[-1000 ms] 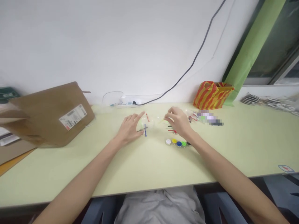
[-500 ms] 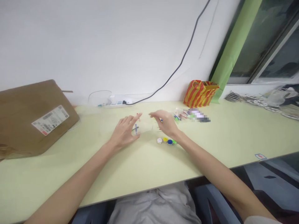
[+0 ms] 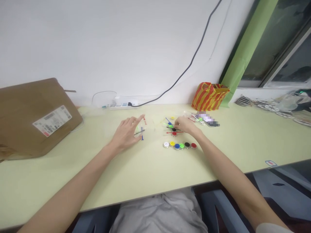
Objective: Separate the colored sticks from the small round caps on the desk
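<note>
My left hand (image 3: pixel 126 133) rests on the pale table with thumb and index finger spread. Between them lie small clock-hand-like pieces: a red one (image 3: pixel 145 120), a dark one (image 3: pixel 139 132) and a blue one (image 3: pixel 142 138). My right hand (image 3: pixel 185 125) has its fingers bent together beside coloured pointers; what its fingertips touch is too small to make out. Near it are a green pointer (image 3: pixel 170 126) and a red pointer (image 3: pixel 174 133). Closer to me runs a row of round caps, from a white cap (image 3: pixel 166 145) to a red cap (image 3: pixel 193 146).
A cardboard box (image 3: pixel 31 119) stands at the left. By the wall are a power strip (image 3: pixel 120 106) and a striped bag (image 3: pixel 209 97). A phone (image 3: pixel 211 120) and small packets lie right of my right hand. Several patterned discs (image 3: pixel 264 104) lie far right.
My right hand has moved right and slightly down, uncovering the coloured pointers and the black and red caps. My left hand has shifted slightly left and stays spread.
</note>
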{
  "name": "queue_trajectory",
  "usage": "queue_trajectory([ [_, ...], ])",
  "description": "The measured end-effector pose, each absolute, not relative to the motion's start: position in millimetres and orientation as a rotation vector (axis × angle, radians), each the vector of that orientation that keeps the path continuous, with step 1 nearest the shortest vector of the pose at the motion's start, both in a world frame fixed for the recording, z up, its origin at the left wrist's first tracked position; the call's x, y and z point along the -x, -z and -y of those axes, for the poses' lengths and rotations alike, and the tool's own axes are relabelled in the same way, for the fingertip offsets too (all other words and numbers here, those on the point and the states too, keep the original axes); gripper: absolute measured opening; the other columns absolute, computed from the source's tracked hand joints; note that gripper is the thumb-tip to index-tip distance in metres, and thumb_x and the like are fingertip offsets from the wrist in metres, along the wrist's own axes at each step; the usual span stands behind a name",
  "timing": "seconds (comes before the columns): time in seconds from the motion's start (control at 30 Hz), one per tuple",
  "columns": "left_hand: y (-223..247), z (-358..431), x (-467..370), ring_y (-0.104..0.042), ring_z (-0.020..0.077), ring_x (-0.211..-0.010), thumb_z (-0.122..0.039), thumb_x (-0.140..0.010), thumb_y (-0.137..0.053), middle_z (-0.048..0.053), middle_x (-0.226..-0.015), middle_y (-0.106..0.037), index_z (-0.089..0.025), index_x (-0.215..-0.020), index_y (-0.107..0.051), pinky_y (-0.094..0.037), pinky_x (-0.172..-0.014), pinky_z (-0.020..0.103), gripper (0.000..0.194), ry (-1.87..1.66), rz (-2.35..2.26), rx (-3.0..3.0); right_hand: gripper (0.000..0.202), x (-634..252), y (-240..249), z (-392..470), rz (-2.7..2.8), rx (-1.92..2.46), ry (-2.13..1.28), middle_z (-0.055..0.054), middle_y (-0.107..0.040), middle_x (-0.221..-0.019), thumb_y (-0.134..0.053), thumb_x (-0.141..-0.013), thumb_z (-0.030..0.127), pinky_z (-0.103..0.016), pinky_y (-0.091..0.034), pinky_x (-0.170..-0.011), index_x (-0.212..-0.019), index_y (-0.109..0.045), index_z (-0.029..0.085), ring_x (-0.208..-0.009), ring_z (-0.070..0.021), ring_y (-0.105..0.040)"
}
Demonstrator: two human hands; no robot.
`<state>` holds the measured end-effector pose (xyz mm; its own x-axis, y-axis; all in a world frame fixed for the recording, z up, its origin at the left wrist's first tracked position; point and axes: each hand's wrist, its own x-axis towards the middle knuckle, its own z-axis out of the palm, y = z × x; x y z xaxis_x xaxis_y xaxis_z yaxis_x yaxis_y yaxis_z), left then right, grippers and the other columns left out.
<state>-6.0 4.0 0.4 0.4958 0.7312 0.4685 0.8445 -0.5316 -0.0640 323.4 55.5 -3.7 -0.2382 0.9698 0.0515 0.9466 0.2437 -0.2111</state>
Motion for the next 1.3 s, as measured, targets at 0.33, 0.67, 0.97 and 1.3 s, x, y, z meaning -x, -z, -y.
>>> queue_trajectory([
  [0.33, 0.2, -3.4, 6.3, -0.053, 0.0322, -0.109, -0.032, -0.084, -0.063, 0.010, -0.120, -0.057, -0.030, -0.161, -0.021, -0.040, -0.099, 0.047, 0.087, 0.610, 1.322, 2.481, 0.025, -320.3, -9.5, -51.7, 1.897, 1.392, -0.305, -0.005, -0.072, -0.070, -0.060, -0.089, 0.034, -0.027, -0.040, -0.060, -0.079, -0.073, 0.016, -0.062, -0.0160, -0.060],
  [0.67, 0.8, -0.7, 3.6, -0.053, 0.0307, -0.110, -0.029, -0.082, -0.065, 0.010, -0.122, -0.056, -0.028, -0.161, -0.021, -0.040, -0.099, 0.044, 0.090, 0.610, 1.355, 2.491, 0.025, -284.5, -27.9, -18.6, 1.732, 0.969, -0.640, -0.006, -0.072, -0.073, -0.061, -0.089, 0.039, -0.030, -0.050, -0.072, -0.085, -0.072, 0.016, -0.071, -0.0175, -0.065],
  [0.97, 0.5, 1.2, 1.5, -0.054, 0.0307, -0.112, -0.029, -0.081, -0.067, 0.009, -0.122, -0.057, -0.029, -0.161, -0.019, -0.040, -0.099, 0.043, 0.094, 0.638, 1.332, 2.505, 0.017, -241.0, -9.3, 8.7, 1.812, 0.878, -0.614, -0.002, -0.076, -0.079, -0.064, -0.090, 0.037, -0.031, -0.050, -0.073, -0.098, -0.059, 0.022, -0.076, -0.0191, -0.071],
  [1.3, -0.8, 4.9, -4.0, -0.056, 0.0287, -0.109, -0.028, -0.084, -0.062, 0.008, -0.120, -0.059, -0.028, -0.159, -0.021, -0.041, -0.098, 0.042, 0.086, 0.708, 1.171, 2.585, 0.026, -217.2, 6.6, 19.5, 1.697, 0.868, -0.551, -0.005, -0.076, -0.084, -0.072, -0.087, 0.045, -0.034, -0.052, -0.077, -0.078, -0.068, 0.021, -0.080, -0.0209, -0.069],
])
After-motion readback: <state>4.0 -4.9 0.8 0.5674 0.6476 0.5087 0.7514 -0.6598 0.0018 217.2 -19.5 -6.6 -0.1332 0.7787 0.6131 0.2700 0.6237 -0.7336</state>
